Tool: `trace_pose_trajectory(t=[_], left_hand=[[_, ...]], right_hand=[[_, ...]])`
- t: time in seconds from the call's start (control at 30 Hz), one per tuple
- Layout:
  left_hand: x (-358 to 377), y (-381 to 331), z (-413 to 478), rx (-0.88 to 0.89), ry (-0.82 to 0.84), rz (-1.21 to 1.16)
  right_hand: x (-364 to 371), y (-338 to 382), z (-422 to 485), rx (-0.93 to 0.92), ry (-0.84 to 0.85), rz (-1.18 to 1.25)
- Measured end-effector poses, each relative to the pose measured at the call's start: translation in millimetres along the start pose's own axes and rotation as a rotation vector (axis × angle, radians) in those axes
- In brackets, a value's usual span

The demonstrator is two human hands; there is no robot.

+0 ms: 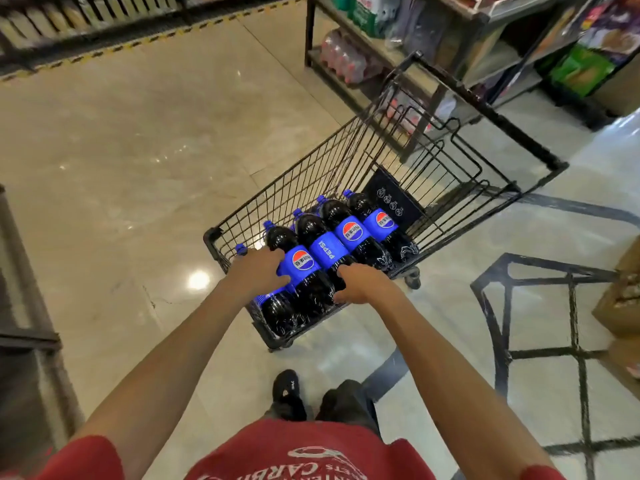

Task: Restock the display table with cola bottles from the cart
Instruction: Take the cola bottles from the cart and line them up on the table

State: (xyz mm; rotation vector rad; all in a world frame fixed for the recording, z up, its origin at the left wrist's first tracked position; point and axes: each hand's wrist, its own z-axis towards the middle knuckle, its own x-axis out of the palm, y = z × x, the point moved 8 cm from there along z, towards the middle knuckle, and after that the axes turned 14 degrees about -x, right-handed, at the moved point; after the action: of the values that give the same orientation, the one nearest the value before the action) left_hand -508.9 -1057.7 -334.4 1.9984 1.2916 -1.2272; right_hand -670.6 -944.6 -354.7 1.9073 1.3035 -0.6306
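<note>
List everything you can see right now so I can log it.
cola bottles: at least five, dark with blue labels and caps, lying in the cart
cart: one, black wire, mid-floor
shelf: one, dark frame, top right beyond the cart
bottle packs: count unclear, clear with red caps, low on the shelf
green packets: blurred, far right shelving
cardboard boxes: count unclear, brown, right edge
metal frame: one, black, on the floor at right
floor: beige glossy tiles
shirt: one, red, bottom edge
shoe: one, black, below the cart
left hand: rests across the nearest bottles
right hand: fingers curled on a bottle's near end
</note>
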Motion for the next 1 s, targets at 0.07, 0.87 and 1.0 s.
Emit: trace_pose_trajectory(t=[0.07, 0.87, 1.0], left_hand=[[2.9, -2.3, 9.9, -0.038, 0.014, -0.060], [115.2, 28.4, 168.6, -0.727, 0.095, -0.729], [130.0, 31.5, 187.1, -0.820, 0.025, -0.964]], right_hand=[[-0.6, -6.8, 18.2, -0.029, 0.017, 0.009], [60.7, -49.3, 180.3, -0.251, 0.299, -0.012], [78.9, -59.7, 192.6, -0.155, 0.236, 0.167]])
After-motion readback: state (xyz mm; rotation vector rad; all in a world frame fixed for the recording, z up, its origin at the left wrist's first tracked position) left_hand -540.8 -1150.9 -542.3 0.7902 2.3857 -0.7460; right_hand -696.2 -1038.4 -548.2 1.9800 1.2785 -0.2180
